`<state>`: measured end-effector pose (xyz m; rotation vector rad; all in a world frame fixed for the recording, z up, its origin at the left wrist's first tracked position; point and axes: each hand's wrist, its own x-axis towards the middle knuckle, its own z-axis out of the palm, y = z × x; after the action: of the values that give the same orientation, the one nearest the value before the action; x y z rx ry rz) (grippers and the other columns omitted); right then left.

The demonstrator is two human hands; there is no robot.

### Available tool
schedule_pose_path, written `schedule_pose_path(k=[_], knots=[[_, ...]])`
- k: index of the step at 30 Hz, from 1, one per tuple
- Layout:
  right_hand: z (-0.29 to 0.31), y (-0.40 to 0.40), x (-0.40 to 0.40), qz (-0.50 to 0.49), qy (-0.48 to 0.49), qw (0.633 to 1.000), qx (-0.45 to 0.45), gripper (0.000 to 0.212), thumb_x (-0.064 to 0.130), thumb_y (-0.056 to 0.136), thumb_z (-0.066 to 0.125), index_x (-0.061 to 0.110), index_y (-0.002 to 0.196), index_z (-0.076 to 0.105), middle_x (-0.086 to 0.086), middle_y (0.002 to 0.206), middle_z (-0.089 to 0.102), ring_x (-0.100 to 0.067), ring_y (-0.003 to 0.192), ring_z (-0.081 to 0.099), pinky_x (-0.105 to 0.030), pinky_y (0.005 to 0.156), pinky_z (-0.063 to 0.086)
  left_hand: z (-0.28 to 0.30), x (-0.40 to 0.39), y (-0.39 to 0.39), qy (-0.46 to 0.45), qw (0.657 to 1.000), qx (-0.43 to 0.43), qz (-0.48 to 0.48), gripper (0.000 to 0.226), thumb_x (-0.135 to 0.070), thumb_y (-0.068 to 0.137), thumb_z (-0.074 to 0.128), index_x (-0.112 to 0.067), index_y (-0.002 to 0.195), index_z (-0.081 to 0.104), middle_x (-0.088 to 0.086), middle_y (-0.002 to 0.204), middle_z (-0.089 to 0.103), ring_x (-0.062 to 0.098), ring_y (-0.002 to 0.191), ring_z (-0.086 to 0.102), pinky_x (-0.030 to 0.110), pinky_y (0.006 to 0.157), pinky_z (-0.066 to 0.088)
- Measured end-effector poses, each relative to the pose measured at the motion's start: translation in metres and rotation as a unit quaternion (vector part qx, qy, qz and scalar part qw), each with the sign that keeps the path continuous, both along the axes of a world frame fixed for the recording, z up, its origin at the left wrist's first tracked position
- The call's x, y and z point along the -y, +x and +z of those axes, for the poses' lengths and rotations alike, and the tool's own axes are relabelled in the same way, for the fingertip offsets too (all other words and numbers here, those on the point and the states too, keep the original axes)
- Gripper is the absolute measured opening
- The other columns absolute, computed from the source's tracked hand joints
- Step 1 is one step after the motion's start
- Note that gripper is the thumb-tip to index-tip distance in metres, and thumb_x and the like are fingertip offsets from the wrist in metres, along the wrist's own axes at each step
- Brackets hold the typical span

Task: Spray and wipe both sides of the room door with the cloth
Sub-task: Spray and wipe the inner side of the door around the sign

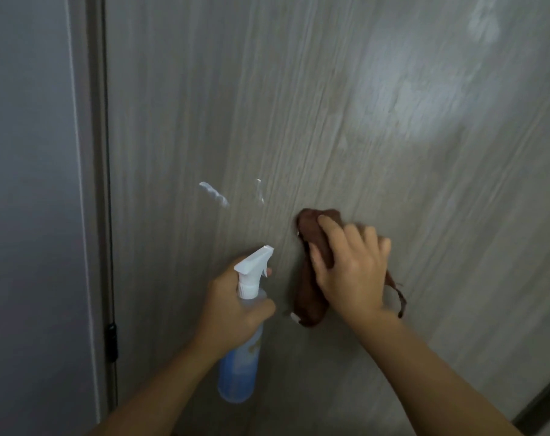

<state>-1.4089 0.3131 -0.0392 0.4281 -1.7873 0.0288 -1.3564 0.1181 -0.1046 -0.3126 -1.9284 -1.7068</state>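
Note:
A grey wood-grain door [330, 105] fills most of the view. My right hand [350, 265] presses a bunched brown cloth [311, 291] flat against the door, thumb and fingers curled over its folds. My left hand [232, 306] grips the neck of a spray bottle [240, 357] with blue liquid and a white trigger head, nozzle pointing at the door, one finger on the trigger. White streaks of wet spray [215, 194] glisten on the door above the bottle, left of the cloth.
The door's hinge edge and frame [97, 184] run down the left side, with a dark hinge [110, 341] low down. A grey wall [25, 215] lies left of the frame. A dark edge shows at the bottom right corner.

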Motion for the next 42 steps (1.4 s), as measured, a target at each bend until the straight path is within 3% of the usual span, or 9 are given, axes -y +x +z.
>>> schedule_pose_path(k=[3,7,14,18,23,28,33,39,42], knots=[[-0.031,0.004,0.002,0.020,0.054,0.998,0.029,0.033,0.032,0.095,0.068,0.014,0.122,0.072,-0.005,0.083,0.060,-0.032,0.075,0.053,-0.043,0.067,0.034,0.005,-0.007,-0.001,-0.010,1.000,-0.016,0.013,0.050,0.001,0.068,0.076,-0.046,0.083,0.066,-0.010,0.069,0.065,0.002,0.059,0.057,0.020,0.056,0.049],[-0.037,0.016,0.000,0.038,0.058,0.995,0.076,0.033,0.034,0.096,0.068,0.017,0.123,0.072,-0.002,0.086,0.062,-0.030,0.078,0.054,-0.041,0.069,0.033,0.019,-0.015,0.007,-0.010,0.999,-0.034,0.025,0.051,-0.013,0.065,0.073,-0.047,0.102,0.064,-0.016,0.085,0.071,0.003,0.070,0.065,0.022,0.065,0.054],[-0.038,0.061,-0.077,0.070,-0.130,0.986,0.078,0.042,0.033,0.090,0.073,0.010,0.124,0.070,-0.004,0.094,0.068,-0.028,0.081,0.060,-0.044,0.075,0.044,0.039,-0.052,0.028,-0.085,0.995,-0.049,-0.031,0.042,-0.011,0.064,0.072,-0.030,0.102,0.071,0.001,0.078,0.069,0.026,0.064,0.063,0.035,0.061,0.054],[-0.047,0.079,-0.143,0.051,-0.226,0.972,0.034,0.043,0.028,0.086,0.069,0.003,0.121,0.070,-0.009,0.101,0.071,-0.032,0.083,0.064,-0.049,0.081,0.049,0.024,-0.104,0.035,-0.108,0.989,-0.040,-0.090,0.037,-0.009,0.062,0.072,-0.029,0.092,0.068,0.007,0.064,0.060,0.020,0.053,0.054,0.037,0.054,0.049],[-0.049,0.097,-0.197,0.032,-0.317,0.945,0.066,0.049,0.033,0.085,0.058,0.007,0.126,0.067,-0.002,0.111,0.068,-0.026,0.101,0.065,-0.055,0.093,0.050,0.013,-0.162,0.036,-0.123,0.986,-0.018,-0.115,0.027,-0.015,0.060,0.069,-0.021,0.086,0.065,0.004,0.061,0.058,0.017,0.050,0.051,0.034,0.053,0.047],[-0.053,0.097,-0.218,0.011,-0.320,0.943,0.092,0.051,0.035,0.087,0.059,0.009,0.131,0.065,-0.005,0.111,0.069,-0.026,0.102,0.063,-0.056,0.092,0.050,0.017,-0.183,0.025,-0.137,0.986,-0.032,-0.085,0.023,-0.018,0.060,0.068,-0.021,0.081,0.059,-0.001,0.064,0.061,0.018,0.054,0.056,0.029,0.053,0.045],[-0.047,0.090,-0.216,0.008,-0.310,0.945,0.101,0.052,0.033,0.089,0.066,0.012,0.137,0.060,-0.003,0.127,0.067,-0.025,0.110,0.061,-0.054,0.095,0.050,0.019,-0.187,0.015,-0.150,0.985,-0.027,-0.077,0.027,-0.021,0.059,0.068,-0.024,0.086,0.064,-0.007,0.065,0.062,0.013,0.055,0.059,0.020,0.052,0.046],[-0.052,0.070,-0.215,-0.002,-0.307,0.950,0.056,0.049,0.031,0.097,0.064,0.014,0.142,0.061,-0.004,0.111,0.067,-0.025,0.094,0.055,-0.033,0.085,0.045,0.020,-0.191,0.017,-0.134,0.987,-0.023,-0.090,0.025,-0.021,0.062,0.068,-0.021,0.087,0.065,-0.007,0.068,0.064,0.010,0.056,0.059,0.017,0.053,0.046],[-0.060,0.052,-0.209,-0.002,-0.311,0.950,0.040,0.048,0.030,0.101,0.059,0.016,0.147,0.056,-0.009,0.117,0.061,-0.028,0.100,0.052,-0.035,0.088,0.045,0.019,-0.186,0.019,-0.111,0.990,-0.030,-0.085,0.028,-0.018,0.064,0.069,-0.024,0.091,0.067,-0.004,0.063,0.060,0.007,0.051,0.053,0.019,0.052,0.045]])
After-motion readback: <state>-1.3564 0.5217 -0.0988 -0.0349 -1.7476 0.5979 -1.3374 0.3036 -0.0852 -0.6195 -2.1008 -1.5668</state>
